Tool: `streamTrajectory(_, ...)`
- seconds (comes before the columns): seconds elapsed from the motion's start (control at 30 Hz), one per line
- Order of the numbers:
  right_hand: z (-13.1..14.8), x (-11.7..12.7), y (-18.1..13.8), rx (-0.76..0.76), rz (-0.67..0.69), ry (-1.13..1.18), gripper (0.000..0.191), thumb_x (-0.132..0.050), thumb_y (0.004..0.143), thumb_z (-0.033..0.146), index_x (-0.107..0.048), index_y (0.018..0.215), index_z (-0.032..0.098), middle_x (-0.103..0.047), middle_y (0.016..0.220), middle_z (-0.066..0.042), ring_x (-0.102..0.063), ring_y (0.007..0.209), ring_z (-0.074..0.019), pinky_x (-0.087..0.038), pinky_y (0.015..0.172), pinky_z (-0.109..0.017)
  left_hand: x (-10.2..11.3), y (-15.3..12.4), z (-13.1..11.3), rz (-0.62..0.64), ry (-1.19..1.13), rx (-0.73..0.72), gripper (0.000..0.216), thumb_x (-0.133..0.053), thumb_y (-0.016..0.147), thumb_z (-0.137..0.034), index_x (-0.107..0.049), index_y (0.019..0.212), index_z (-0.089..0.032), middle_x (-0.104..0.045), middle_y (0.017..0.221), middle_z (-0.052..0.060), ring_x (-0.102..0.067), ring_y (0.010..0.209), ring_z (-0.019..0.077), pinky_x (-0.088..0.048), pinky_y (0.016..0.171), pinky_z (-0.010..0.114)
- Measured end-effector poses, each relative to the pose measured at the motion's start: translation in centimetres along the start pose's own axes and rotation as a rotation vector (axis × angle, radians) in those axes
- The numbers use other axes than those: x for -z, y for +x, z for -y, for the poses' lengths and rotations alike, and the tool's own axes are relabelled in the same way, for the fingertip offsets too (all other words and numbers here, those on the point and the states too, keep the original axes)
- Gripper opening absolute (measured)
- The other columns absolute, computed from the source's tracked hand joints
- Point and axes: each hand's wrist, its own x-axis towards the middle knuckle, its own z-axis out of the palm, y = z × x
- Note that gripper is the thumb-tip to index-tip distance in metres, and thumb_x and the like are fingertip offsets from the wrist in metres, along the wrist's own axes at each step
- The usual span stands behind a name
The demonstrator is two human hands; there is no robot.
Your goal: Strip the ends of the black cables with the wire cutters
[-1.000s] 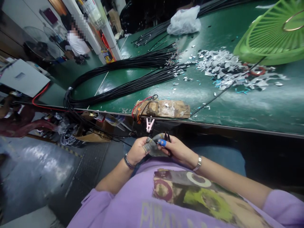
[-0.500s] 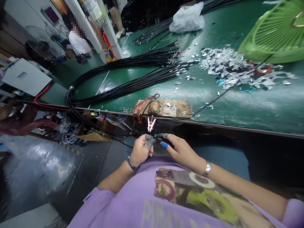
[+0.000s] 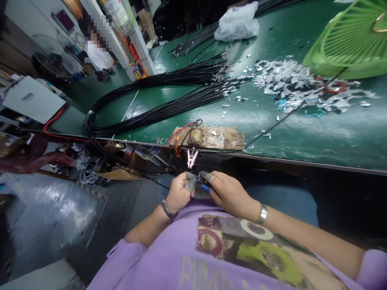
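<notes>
My left hand is closed in a pinch on a black cable, which trails off to the left below the table edge. Grey tape covers its thumb and fingertip. Close against it, my right hand pinches at the cable's end, with grey tape on one finger and blue on another. A tiny blue bit shows between the hands; the fingers mostly hide the end. Just above, a pale pink clothes-peg-like clip hangs at the table edge beside a worn wooden block with red and black leads.
Long black cable bundles curve across the green table. Silver foil scraps lie in a heap with blue snippets, near a green fan. A plastic bag sits behind. A person is at the far left.
My right fingers have come closer together at the cable end, and the blue-taped finger has drawn in towards my left hand. My left hand has barely moved.
</notes>
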Motion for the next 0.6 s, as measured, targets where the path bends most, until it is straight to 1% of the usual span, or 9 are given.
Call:
streamTrajectory(0.07,0.0,0.0,0.1,-0.002,0.013,0.029,0.016,-0.043,0.085,0.018,-0.059,0.087,0.017,-0.061,0.077,-0.01,-0.056,0.071,-0.0201,-0.047,0.064,-0.031,0.0,0.0,-0.1,0.0,-0.011,0.019,0.039,-0.058,0.075,-0.055,-0.048,0.069,-0.018,-0.047,0.043,-0.008,-0.035,0.033,0.0035,-0.026,0.035,0.016)
streamTrajectory(0.23,-0.1,-0.4,0.4,-0.11,0.01,0.19,0.015,-0.043,0.089,0.025,-0.057,0.087,0.02,-0.061,0.076,-0.006,-0.056,0.068,-0.0181,-0.047,0.062,-0.03,0.1,0.0,-0.1,0.008,-0.019,0.042,0.041,-0.056,0.075,-0.058,-0.048,0.071,-0.018,-0.047,0.043,-0.008,-0.035,0.031,0.0038,-0.024,0.034,0.017)
streamTrajectory(0.47,-0.5,-0.8,0.3,-0.072,0.033,0.152,0.019,-0.04,0.089,0.021,-0.057,0.081,0.019,-0.059,0.071,-0.007,-0.055,0.065,-0.0181,-0.044,0.059,-0.029,0.0,0.1,0.0,0.019,-0.013,0.053,0.037,-0.055,0.077,-0.054,-0.049,0.073,-0.018,-0.047,0.043,-0.009,-0.035,0.031,0.0041,-0.024,0.034,0.017)
streamTrajectory(0.6,-0.6,-1.0,0.3,-0.096,0.054,0.173,0.02,-0.039,0.087,0.017,-0.059,0.084,0.02,-0.062,0.075,-0.007,-0.057,0.068,-0.0181,-0.046,0.063,-0.029,0.1,0.1,0.2,0.026,-0.031,0.058,0.034,-0.056,0.076,-0.051,-0.049,0.073,-0.018,-0.047,0.043,-0.009,-0.035,0.031,0.004,-0.023,0.034,0.017)
